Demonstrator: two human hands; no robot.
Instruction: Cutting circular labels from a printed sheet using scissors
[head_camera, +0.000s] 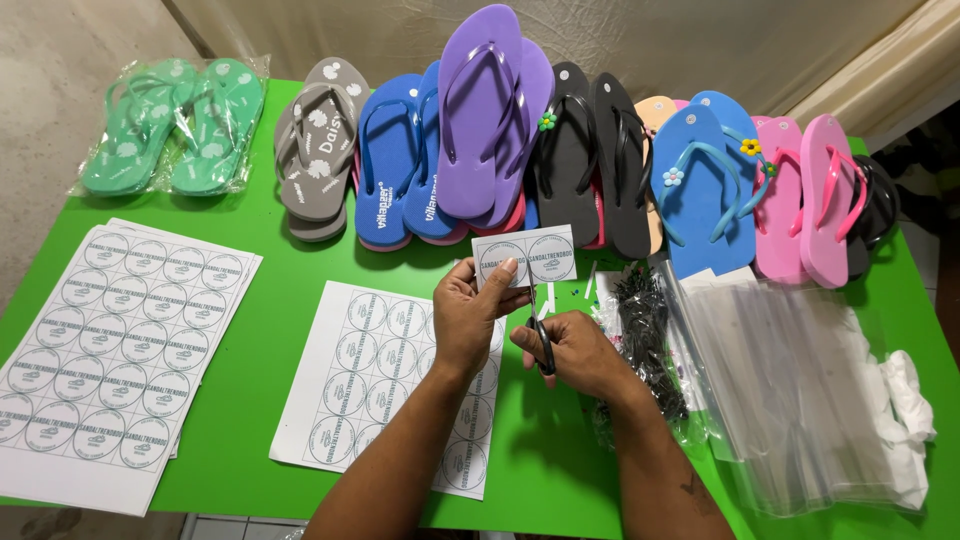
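My left hand (468, 318) is pinched shut on a small paper strip (524, 257) printed with two round labels, thumb on the near face, fingers behind, holding it upright just above the green table (270, 330). My right hand (572, 352) is curled closed around the black handles of the scissors (541, 340), whose thin blades point up toward the lower edge of the strip between the two circles — I cannot tell whether the blades are already in the paper.

Under my left wrist lies a cut label sheet (365, 385) with rows of round labels, its upper right part already trimmed away. Well apart to the left sits a stack of full label sheets (110, 350).

Along the far edge of the table there is a row of flip-flops: a green pair in a clear bag (172, 125), a grey pair (318, 145), blue pairs (400, 160), a purple pair (485, 110), black ones (590, 150), light blue ones with small flowers (700, 185) and pink ones (805, 195).

Just beside my right hand lies a bag of small black fasteners (645, 330), and further right a pile of clear plastic bags (790, 390) — touching it at the edge, some crumpled white paper (908, 400)
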